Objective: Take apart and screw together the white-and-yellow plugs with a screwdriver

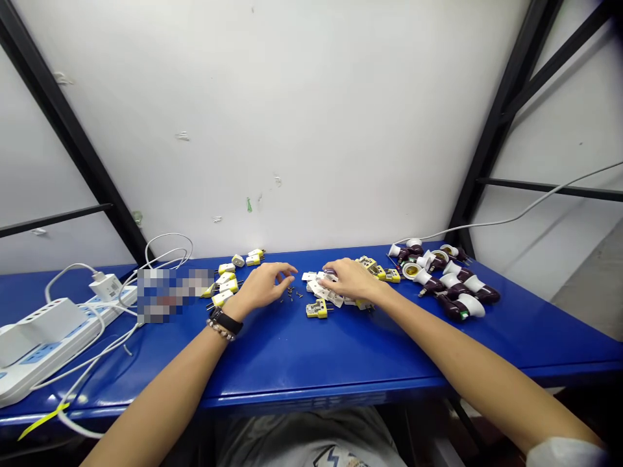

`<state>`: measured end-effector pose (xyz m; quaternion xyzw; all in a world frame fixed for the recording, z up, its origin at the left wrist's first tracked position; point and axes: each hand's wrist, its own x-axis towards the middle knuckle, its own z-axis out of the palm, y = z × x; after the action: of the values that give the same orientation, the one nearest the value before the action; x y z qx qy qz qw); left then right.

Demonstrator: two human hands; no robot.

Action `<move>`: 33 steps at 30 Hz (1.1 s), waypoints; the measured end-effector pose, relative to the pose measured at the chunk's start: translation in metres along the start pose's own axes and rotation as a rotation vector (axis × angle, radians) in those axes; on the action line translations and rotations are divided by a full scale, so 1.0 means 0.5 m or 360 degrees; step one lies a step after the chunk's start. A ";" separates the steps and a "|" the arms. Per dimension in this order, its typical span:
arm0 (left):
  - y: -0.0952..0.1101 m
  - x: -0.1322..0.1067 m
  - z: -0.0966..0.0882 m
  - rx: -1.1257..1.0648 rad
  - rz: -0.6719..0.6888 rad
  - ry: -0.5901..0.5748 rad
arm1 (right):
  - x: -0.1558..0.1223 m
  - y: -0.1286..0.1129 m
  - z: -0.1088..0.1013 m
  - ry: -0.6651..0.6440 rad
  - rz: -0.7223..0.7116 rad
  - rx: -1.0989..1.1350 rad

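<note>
My left hand (pixel 261 286) hovers over the blue table with its fingers apart and nothing in them. Just beyond its fingertips lies a small scatter of dark screws (pixel 292 294). My right hand (pixel 350 279) rests with spread fingers on a pile of white plug parts (pixel 318 284), and no held piece shows. Below that pile sits a yellow-and-white plug body (pixel 317 309). Several similar plug bodies (pixel 226 281) stand left of my left hand. Dark purple and white lamp socket adapters (pixel 445 285) lie in a heap to the right.
A white power strip (pixel 43 344) with a plugged-in charger (pixel 106 286) and tangled white cables (pixel 168 250) lies at the left of the blue table (pixel 311 363). A pixelated patch (pixel 170 295) hides something there. A white wall and black steel frame bars (pixel 506 110) stand behind.
</note>
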<state>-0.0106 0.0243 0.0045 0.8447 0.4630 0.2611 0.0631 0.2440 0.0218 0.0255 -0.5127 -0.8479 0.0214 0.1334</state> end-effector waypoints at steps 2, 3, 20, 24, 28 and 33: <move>-0.018 0.003 -0.011 0.0041 -0.0043 0.0038 | -0.005 -0.005 -0.006 -0.0060 -0.0081 0.0031; -0.029 0.005 -0.018 0.0069 -0.0079 0.0064 | -0.009 -0.010 -0.008 -0.0121 -0.0152 0.0047; -0.179 -0.028 -0.139 0.0639 -0.1014 -0.0331 | -0.017 0.003 -0.074 0.0230 -0.0130 0.0234; -0.172 -0.032 -0.146 0.0529 -0.1001 -0.0556 | -0.012 0.065 -0.102 0.0226 0.0225 -0.0163; -0.170 -0.038 -0.150 0.0493 -0.0984 -0.0633 | -0.006 0.101 -0.095 -0.0172 0.0395 -0.0182; -0.182 -0.039 -0.141 0.0482 -0.0969 -0.0632 | -0.002 0.099 -0.084 -0.0127 0.0332 -0.0191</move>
<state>-0.1224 0.0502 0.0259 0.7026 0.7044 -0.0092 0.1007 0.2977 0.0401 0.0572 -0.6040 -0.7943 0.0048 0.0656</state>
